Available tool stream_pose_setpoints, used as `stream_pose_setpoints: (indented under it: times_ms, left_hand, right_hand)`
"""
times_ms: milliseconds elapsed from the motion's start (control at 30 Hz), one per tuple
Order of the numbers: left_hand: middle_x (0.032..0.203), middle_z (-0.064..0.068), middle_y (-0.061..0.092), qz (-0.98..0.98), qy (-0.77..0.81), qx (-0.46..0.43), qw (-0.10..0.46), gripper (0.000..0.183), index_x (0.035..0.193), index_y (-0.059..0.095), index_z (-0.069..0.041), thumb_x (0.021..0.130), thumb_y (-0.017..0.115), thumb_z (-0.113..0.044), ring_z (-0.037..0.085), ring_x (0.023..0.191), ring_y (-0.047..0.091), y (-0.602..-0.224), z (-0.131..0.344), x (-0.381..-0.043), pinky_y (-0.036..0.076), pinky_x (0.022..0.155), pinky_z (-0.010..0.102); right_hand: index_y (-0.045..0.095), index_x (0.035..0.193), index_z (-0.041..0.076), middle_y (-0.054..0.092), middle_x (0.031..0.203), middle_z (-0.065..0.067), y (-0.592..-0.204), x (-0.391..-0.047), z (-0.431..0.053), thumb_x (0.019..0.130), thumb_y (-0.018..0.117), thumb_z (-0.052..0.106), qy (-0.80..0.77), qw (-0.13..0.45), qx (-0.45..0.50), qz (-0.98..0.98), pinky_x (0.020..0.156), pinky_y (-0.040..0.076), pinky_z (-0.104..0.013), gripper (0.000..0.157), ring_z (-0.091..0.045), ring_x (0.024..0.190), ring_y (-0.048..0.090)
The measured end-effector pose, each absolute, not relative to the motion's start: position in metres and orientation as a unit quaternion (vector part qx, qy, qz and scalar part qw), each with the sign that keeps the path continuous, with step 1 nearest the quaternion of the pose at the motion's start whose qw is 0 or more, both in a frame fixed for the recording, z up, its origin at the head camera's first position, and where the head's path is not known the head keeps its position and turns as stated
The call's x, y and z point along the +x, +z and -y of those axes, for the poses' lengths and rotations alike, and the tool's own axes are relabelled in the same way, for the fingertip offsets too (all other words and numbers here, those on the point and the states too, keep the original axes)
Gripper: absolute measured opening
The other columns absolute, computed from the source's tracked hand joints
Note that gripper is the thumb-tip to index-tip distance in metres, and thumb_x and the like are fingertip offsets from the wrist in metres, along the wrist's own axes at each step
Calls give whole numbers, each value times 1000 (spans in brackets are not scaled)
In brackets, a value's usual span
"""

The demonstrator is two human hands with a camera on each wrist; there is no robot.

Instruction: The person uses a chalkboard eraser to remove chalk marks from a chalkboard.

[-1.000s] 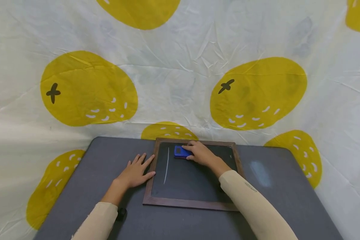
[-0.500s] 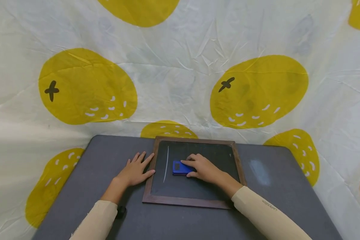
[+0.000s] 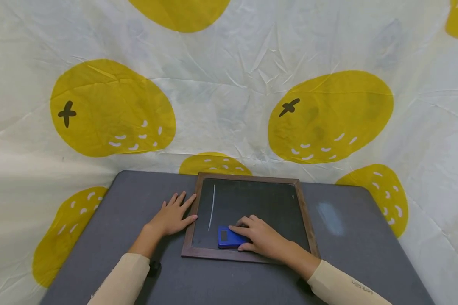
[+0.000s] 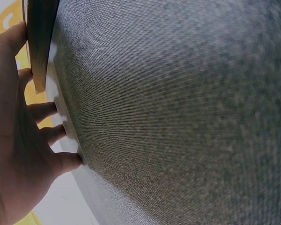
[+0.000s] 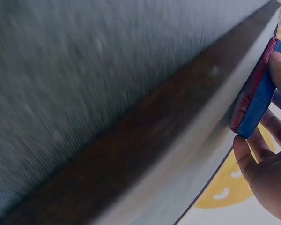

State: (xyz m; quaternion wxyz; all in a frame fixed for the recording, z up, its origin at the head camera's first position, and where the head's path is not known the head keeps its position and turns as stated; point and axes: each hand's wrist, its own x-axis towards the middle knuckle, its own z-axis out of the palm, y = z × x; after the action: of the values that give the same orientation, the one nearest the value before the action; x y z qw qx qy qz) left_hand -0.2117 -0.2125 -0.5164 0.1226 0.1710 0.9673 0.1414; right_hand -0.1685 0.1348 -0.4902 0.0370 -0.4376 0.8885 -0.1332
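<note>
A small blackboard (image 3: 267,203) in a brown wooden frame lies on the grey table. Near its lower edge my right hand (image 3: 265,239) grips a blue board eraser (image 3: 229,238). In the right wrist view the eraser (image 5: 258,91) shows a blue back and a reddish pad, with thumb and fingers around its sides. One thin white chalk line (image 3: 212,207) runs down the left part of the board. My left hand (image 3: 171,217) lies spread at the board's left side, thumb and index fingertips at the frame. The left wrist view shows those fingers touching the frame (image 4: 40,47).
The grey table (image 3: 221,281) reaches out on all sides of the board. A pale chalky smudge (image 3: 330,218) marks its top to the right. Behind hangs a white cloth (image 3: 217,101) printed with yellow fruit. A dark wrist strap piece (image 3: 154,268) shows by the left sleeve.
My right hand has drawn the eraser down from the board's top to its lower edge, just right of the chalk line. The left hand has stayed in place.
</note>
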Motion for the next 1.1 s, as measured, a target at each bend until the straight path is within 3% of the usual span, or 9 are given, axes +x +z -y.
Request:
stream_pose_setpoints:
  times_ms: [467,1100]
  left_hand:
    - [170,22,22,-966,140,176,126,72,167,21,-25,107,44,-57,52,156,17,-521,213,-212,20,113,80]
    - [171,22,20,-967,131,169,140,65,168,19,-26,110,42,-46,50,156,16,-517,213,-212,19,115,79]
  right_hand:
    - [51,155,23,58,144,-2,-484,-155,-140,102,65,38,-152,107,-426,-886,101,51,-40,56,-18,121,55]
    - [52,154,22,62,138,-3,-489,-162,-80,101,64,45,-77,27,-483,-872,97,52,-33,59,-17,111,58]
